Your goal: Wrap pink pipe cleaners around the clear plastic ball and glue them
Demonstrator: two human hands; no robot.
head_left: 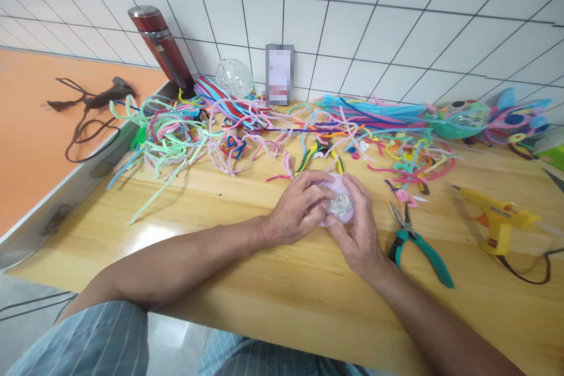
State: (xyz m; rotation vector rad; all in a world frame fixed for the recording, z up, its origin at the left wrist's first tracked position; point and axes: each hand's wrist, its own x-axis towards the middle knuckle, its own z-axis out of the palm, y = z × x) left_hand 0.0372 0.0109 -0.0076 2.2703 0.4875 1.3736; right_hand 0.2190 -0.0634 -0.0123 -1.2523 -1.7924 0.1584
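Observation:
A round lilac coiled piece with a pale, shiny centre is held between both hands above the wooden table. My left hand has its fingers bent over the left side and top of the piece, fingertips near the centre. Around the right edge curls my right hand, its thumb at the lower rim. Just beyond the hands lie yellow-and-green handled pliers. Right of my right hand are teal-handled long-nose pliers, their jaws slightly apart.
Loose pipe cleaners spread along the table's back. A red flask, clear ball and phone stand near the tiled wall. At right are a yellow glue gun and a green decorated ball.

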